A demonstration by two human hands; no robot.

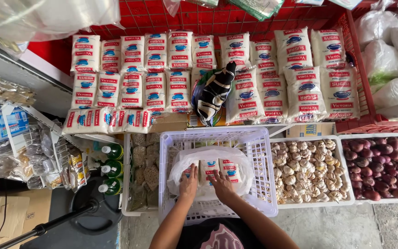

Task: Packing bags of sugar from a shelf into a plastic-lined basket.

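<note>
Both hands reach down into a clear plastic bag (210, 159) that sits open inside a white slatted plastic crate (263, 170); the crate walls keep the floppy bag upright. The left hand (188, 183) lies flat on the sugar packet at the bag's 9 o'clock side, fingers spread and pressing, not closed round it. The right hand (221, 184) rests likewise on the middle packet, palm down, unclenched. Three small sugar packets (230, 169) stand side by side in the bag, faces up. At 12 o'clock from the crate, rows of white sugar packets (155, 74) lie overlapped on a red shelf (217, 20) with a striped cloth (213, 94) among them. At 3 o'clock a tray of garlic (307, 170), then red onions (383, 166); at 9 o'clock green-capped bottles (112, 168)
</note>
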